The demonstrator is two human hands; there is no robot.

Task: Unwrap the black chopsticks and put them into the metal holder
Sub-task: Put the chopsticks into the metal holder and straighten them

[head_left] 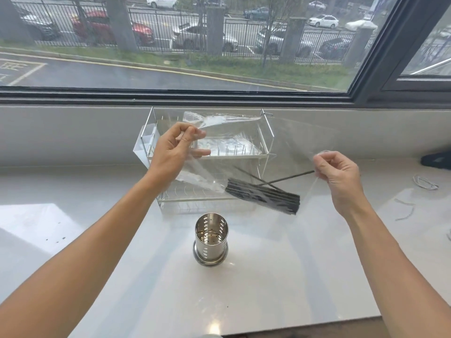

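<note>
A clear plastic wrap (234, 128) is stretched in the air between my two hands. My left hand (174, 152) pinches its left edge. My right hand (338, 174) pinches the right edge, and the end of one black chopstick reaches into its fingers. A bundle of black chopsticks (264, 195) hangs low in the wrap, above the counter, with two single sticks slanting out of it. The perforated metal holder (211, 236) stands upright and empty on the white counter, below the bundle and nearer to me.
A wire dish rack (267, 132) with two tiers stands behind the wrap against the window ledge. White strings (424, 184) lie on the counter at the right, and a dark object (436, 161) sits at the far right edge.
</note>
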